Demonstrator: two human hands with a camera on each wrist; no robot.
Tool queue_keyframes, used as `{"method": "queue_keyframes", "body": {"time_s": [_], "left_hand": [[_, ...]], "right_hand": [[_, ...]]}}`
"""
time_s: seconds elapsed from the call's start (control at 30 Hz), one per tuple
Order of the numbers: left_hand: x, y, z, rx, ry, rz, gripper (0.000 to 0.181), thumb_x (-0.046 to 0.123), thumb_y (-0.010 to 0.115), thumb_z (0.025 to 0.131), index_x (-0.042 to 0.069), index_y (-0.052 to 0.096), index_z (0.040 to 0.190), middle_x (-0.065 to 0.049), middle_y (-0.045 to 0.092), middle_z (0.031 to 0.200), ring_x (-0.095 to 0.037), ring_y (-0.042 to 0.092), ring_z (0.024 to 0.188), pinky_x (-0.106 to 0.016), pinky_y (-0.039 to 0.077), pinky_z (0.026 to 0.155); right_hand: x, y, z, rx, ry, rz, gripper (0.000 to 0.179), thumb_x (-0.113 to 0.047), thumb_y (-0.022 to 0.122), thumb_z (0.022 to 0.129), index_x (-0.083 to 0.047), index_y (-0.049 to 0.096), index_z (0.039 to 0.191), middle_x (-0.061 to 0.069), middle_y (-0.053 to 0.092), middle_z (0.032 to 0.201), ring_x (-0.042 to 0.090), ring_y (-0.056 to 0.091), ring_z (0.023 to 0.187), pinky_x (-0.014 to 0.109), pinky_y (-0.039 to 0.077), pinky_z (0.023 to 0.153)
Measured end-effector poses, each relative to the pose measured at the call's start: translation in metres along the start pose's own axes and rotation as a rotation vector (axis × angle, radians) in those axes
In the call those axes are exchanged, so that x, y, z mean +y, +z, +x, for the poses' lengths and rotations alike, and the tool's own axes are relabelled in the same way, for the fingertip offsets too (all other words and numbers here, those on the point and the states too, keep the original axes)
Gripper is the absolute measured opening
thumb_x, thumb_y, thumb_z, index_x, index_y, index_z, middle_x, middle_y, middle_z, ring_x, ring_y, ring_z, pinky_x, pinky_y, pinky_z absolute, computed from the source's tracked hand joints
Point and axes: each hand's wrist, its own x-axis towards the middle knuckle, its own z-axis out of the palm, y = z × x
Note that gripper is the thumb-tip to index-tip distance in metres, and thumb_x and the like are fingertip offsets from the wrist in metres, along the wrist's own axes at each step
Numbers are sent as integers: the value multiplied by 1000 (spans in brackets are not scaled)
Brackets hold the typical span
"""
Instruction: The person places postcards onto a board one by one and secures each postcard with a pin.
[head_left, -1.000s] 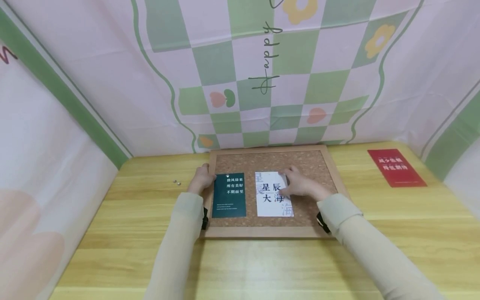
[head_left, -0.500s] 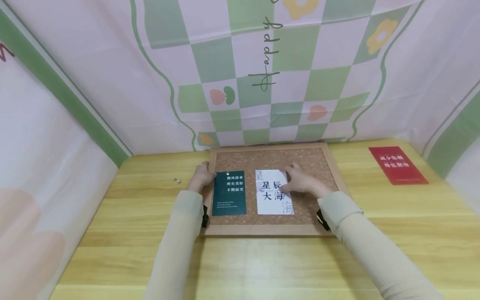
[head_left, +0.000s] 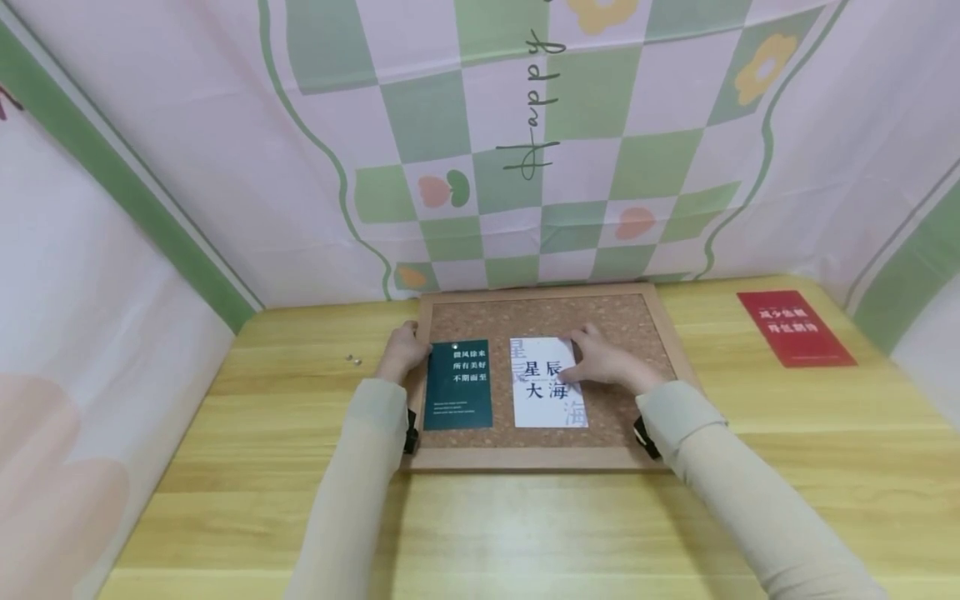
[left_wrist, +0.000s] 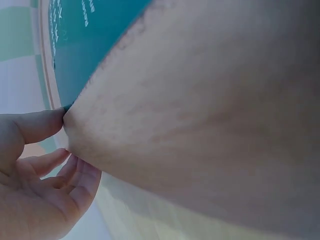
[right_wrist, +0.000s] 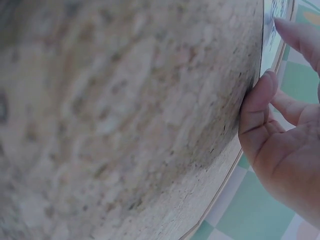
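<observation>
Steadying the cork board (head_left: pixel 502 325) seemed wise: the left grip (head_left: pixel 402 350) pinched its edge, while the right grip (head_left: pixel 603 358), fingers spread, touched the white card (head_left: pixel 542 410), best kept flat.

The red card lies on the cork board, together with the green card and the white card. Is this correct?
Not quite: the red card lies on the table, to the right of the cork board, as the head view shows. The green card and the white card are on the board, as you say.
</observation>
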Motion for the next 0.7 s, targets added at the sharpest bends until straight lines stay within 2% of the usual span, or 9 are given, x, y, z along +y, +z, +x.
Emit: {"method": "queue_keyframes", "body": {"time_s": [0.37,0.7], "left_hand": [[0,-2,-7,34,34,-19,55,9,51,95,-1,32,146,-23,39,148,-35,43,134,-46,39,110],[-3,-1,-5,48,41,-25,55,10,55,95,-2,34,144,-24,41,147,-36,45,133,-46,41,109]], "right_hand": [[0,0,0,12,-22,-7,76,-22,72,82,8,34,142,33,24,143,52,29,132,65,27,109],[1,0,1,8,-10,-3,76,-23,72,83,6,34,142,32,25,144,51,29,133,64,26,110]]}}
